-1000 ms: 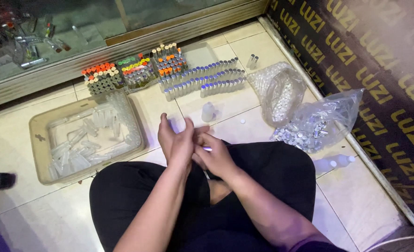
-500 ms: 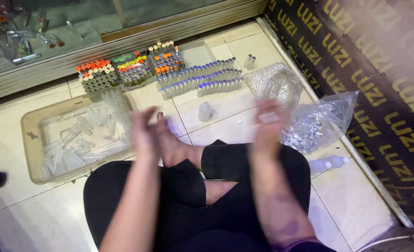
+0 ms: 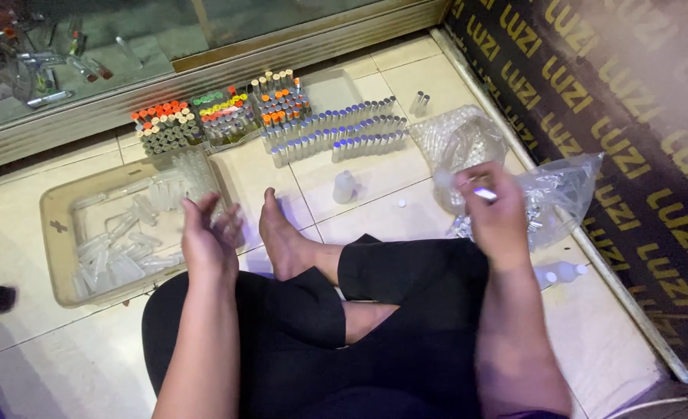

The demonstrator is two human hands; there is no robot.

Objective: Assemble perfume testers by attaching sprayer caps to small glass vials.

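Head view. The person sits cross-legged on a tiled floor (image 3: 375, 209), one bare foot (image 3: 280, 237) pointing forward between the two hands.

Left hand (image 3: 208, 237): open, fingers spread and slightly blurred, holding nothing. It hangs over the near right edge of a shallow clear plastic tray (image 3: 57, 225) that lies on the floor to the person's left. The tray contains loose clear tubes (image 3: 115, 252) lying on their sides.

Right hand (image 3: 495, 209): closed in a pinch on a small vial (image 3: 483, 193) with a pale, bluish end, held at the fingertips. The hand is over the floor to the person's right, in front of two clear plastic bags. The nearer bag (image 3: 561, 194) holds small metallic parts; the farther bag (image 3: 456, 140) holds small clear pieces.

Ahead of the foot, rows of blue-capped vials (image 3: 336, 132) stand upright on the tiles. Left of these stand bundles of vials with orange, green, red and yellow caps (image 3: 204, 116). A single small white bottle (image 3: 344, 187) stands alone between the rows and the foot. A further white bottle (image 3: 557, 273) lies on the floor just right of the right forearm.
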